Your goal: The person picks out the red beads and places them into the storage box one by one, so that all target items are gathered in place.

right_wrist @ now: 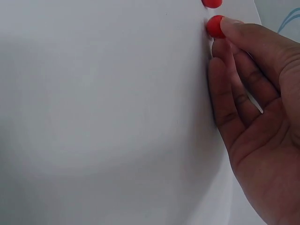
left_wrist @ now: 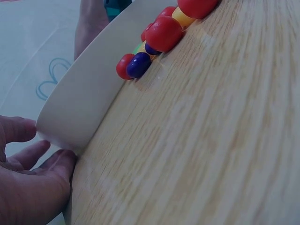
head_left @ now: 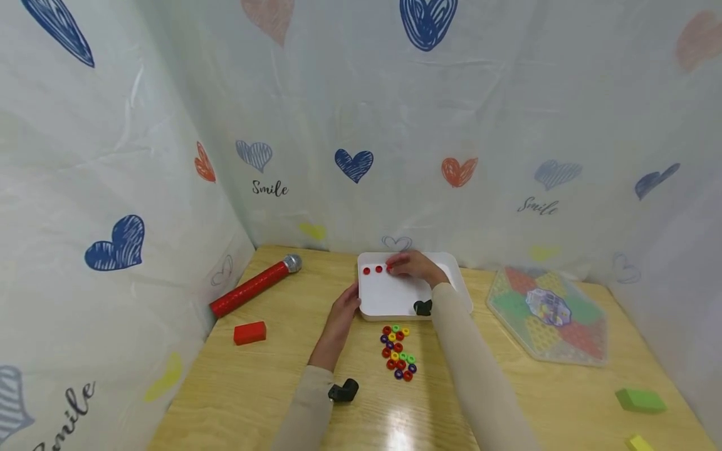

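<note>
A white tray [head_left: 395,294] lies toward the back of the table. Against its left side rests my left hand [head_left: 342,305], fingers loosely extended and touching the outer wall near the front corner [left_wrist: 70,117]. Over the back of the tray, my right hand [head_left: 414,265] pinches a red bead [right_wrist: 215,27] between thumb and fingertips, close to the tray floor. Two red beads, a left one [head_left: 366,270] and a middle one [head_left: 379,269], sit in line to its left. In front of the tray lies a loose group of red, yellow, green and purple ring beads [head_left: 398,347].
A red microphone [head_left: 254,288] and a red block [head_left: 250,333] lie on the left. To the right is a clear hexagonal case [head_left: 547,313] with coloured sections. A green block [head_left: 640,401] and a yellow block [head_left: 639,443] are near the right edge. Heart-printed curtain surrounds the table.
</note>
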Demonstrator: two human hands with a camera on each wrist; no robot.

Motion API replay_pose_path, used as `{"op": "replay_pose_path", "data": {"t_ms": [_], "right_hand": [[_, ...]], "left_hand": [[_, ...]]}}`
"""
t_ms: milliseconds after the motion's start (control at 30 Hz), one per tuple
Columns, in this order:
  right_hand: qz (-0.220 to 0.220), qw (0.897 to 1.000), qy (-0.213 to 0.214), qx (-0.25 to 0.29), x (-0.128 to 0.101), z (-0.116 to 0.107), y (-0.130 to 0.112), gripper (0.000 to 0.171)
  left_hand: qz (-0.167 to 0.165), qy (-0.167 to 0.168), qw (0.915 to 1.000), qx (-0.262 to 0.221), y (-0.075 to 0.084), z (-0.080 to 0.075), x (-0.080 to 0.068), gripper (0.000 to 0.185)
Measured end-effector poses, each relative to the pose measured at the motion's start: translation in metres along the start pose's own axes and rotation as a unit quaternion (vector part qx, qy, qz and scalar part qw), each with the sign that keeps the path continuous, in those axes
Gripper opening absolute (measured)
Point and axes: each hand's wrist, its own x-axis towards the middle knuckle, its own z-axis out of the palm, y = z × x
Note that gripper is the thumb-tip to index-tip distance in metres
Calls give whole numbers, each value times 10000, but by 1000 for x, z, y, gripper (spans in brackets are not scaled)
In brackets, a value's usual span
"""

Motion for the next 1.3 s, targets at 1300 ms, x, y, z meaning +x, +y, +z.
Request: {"op": "replay_pose_path", "data": {"t_ms": [1300], "right_hand": [[-1486,9811,-1124,-516,-124,4,-5,26]], "left_hand": [[-301,120,9995,60,7,-1,10,49]]}}
